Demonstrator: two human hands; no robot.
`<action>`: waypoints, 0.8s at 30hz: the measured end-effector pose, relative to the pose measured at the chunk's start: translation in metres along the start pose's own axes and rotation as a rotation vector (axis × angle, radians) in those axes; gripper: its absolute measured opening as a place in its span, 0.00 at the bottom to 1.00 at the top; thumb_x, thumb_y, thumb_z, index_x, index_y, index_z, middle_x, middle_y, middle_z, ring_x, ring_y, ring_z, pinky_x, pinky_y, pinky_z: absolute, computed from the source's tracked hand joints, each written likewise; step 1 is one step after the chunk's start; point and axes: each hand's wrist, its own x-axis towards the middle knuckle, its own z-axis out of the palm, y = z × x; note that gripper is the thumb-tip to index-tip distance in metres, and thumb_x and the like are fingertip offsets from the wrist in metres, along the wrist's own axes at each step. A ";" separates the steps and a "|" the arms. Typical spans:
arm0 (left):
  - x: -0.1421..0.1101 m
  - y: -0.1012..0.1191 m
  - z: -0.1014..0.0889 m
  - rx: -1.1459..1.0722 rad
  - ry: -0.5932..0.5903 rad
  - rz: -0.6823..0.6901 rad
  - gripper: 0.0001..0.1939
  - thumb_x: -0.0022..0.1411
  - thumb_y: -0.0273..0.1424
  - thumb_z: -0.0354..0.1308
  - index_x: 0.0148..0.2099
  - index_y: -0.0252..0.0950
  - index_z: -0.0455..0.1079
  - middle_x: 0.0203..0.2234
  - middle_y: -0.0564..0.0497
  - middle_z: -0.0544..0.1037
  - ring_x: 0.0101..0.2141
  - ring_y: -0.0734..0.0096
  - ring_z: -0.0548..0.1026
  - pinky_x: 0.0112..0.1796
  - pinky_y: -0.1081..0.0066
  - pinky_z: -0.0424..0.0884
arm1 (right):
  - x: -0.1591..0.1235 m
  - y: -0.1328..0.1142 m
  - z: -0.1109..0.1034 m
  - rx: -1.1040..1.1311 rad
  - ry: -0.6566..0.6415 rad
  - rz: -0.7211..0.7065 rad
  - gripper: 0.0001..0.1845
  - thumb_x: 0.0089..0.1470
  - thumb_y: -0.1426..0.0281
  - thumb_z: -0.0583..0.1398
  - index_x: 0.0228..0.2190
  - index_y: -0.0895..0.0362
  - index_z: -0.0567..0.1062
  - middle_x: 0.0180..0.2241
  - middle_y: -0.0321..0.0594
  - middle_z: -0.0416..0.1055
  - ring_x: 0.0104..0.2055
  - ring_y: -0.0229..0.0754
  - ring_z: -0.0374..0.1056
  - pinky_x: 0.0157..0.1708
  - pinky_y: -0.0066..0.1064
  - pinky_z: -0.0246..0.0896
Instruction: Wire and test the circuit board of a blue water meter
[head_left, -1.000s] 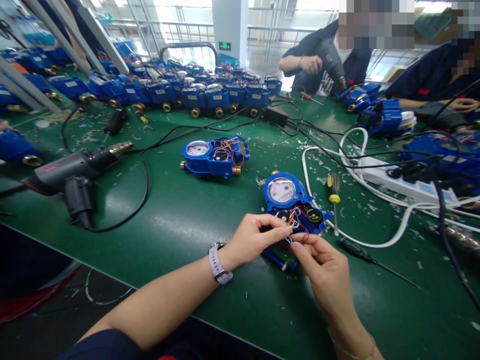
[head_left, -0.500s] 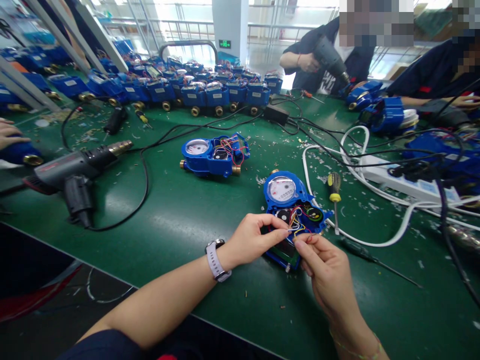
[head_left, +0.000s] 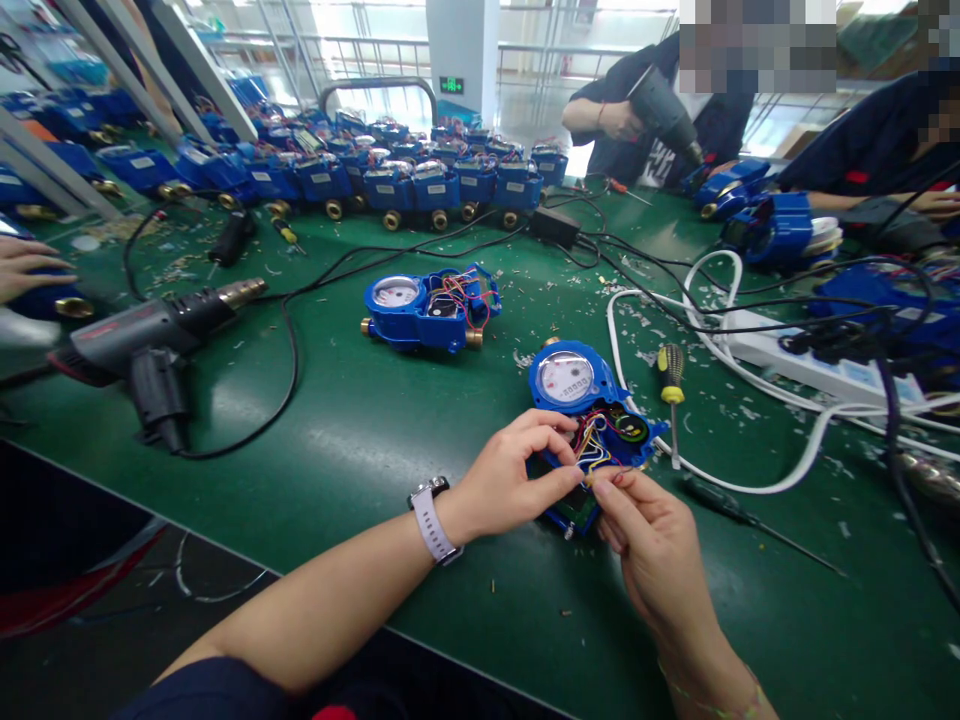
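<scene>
An opened blue water meter [head_left: 574, 385] lies on the green table in front of me, dial up, with coloured wires [head_left: 596, 447] spilling from its lower compartment. My left hand [head_left: 514, 475], a watch on the wrist, rests on the meter's near left side with its fingers curled and pinched at the wires. My right hand [head_left: 645, 545] pinches the same bundle of wires from the near right. Part of the meter's lower end is hidden under both hands.
A second opened blue meter [head_left: 431, 310] lies further back. A heat gun [head_left: 150, 335] with a black cord lies at left, a yellow-handled screwdriver [head_left: 670, 385] and a white power strip [head_left: 817, 365] at right. Several blue meters [head_left: 420, 185] line the far edge. Other people work across the table.
My left hand has shifted up and onto the meter's side, fingers curling over it. My right hand stays pinched on the wires. A co-worker's hand came in at the left edge.
</scene>
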 end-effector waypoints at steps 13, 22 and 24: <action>0.001 0.006 -0.002 -0.056 -0.030 -0.062 0.07 0.62 0.30 0.60 0.32 0.34 0.74 0.52 0.41 0.76 0.53 0.60 0.74 0.57 0.59 0.65 | -0.002 0.004 -0.002 -0.114 0.008 -0.055 0.16 0.52 0.57 0.67 0.30 0.59 0.77 0.16 0.31 0.60 0.17 0.32 0.50 0.18 0.26 0.42; -0.001 0.006 -0.001 -0.046 -0.030 -0.062 0.06 0.62 0.29 0.59 0.31 0.34 0.71 0.52 0.41 0.75 0.53 0.60 0.74 0.56 0.60 0.65 | 0.001 0.001 0.001 0.005 0.026 0.006 0.18 0.48 0.56 0.69 0.27 0.59 0.77 0.15 0.31 0.59 0.15 0.30 0.48 0.15 0.25 0.40; -0.001 0.006 0.000 -0.032 -0.040 -0.042 0.06 0.63 0.29 0.57 0.32 0.35 0.69 0.53 0.40 0.74 0.53 0.60 0.73 0.56 0.60 0.65 | 0.002 0.000 0.003 0.022 0.021 0.008 0.19 0.47 0.56 0.70 0.26 0.59 0.76 0.14 0.30 0.57 0.15 0.30 0.47 0.15 0.25 0.41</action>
